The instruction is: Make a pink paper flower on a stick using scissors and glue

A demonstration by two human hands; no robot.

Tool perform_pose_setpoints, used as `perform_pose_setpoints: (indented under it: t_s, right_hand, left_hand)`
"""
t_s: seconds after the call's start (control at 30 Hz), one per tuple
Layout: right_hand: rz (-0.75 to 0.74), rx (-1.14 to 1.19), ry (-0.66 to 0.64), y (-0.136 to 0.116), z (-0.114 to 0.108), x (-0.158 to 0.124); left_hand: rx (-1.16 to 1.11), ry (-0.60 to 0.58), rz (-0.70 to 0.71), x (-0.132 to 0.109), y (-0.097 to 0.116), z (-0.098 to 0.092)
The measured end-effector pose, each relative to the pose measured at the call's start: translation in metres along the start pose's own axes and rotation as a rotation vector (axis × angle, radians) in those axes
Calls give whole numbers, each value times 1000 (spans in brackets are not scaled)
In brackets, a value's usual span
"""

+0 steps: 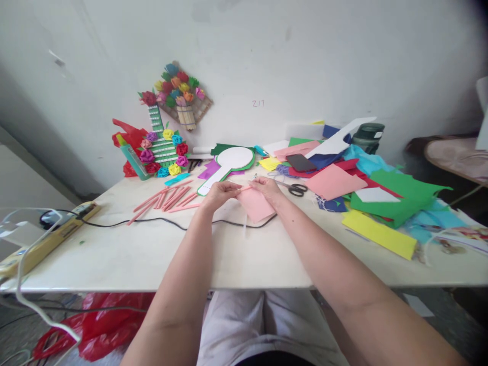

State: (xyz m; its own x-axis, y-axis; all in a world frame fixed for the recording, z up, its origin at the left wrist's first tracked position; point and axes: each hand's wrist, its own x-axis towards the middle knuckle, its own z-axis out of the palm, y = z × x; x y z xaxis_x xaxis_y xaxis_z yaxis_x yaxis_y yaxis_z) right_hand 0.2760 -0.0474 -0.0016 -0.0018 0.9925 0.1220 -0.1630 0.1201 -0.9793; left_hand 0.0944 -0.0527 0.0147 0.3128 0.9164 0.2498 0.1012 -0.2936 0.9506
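Note:
A small sheet of pink paper [256,204] is between my two hands, its far edge seemingly rolled into a thin tube. My left hand [222,194] pinches the left end of that rolled edge. At the other end, the fingers of my right hand [266,188] close on the same edge. Several thin pink paper rolls [177,198] lie to the left of my left hand. Beyond my hands rests a white and green paddle-shaped cutout [233,161]. Black-handled scissors [297,189] lie just right of my right hand.
Coloured paper sheets [396,195] pile up on the right, with a dark phone [301,162] and a bottle [368,136] behind. Paper-flower crafts [166,150] and a glue bottle [132,158] stand back left. A black cable [173,222] crosses the table from a yellow power strip [57,236].

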Motion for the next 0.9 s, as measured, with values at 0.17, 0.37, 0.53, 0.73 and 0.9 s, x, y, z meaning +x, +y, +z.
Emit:
perform_pose_setpoints:
  t_s: [0.17, 0.37, 0.53, 0.73, 0.9]
  right_hand:
    - [-35, -15, 24, 0, 0, 1]
    - [-59, -7, 14, 0, 1, 1]
    - [-44, -2, -27, 2, -1, 4]
    - [-16, 12, -16, -2, 0, 1]
    - [41, 53, 17, -5, 2, -3]
  left_hand:
    - [-3, -3, 9, 0, 1, 0]
    - [-85, -6, -13, 2, -6, -4]
    - [-166, -13, -24, 4, -11, -7]
    - [-160, 25, -42, 3, -7, -7]
    - [-154, 10, -19, 2, -7, -10]
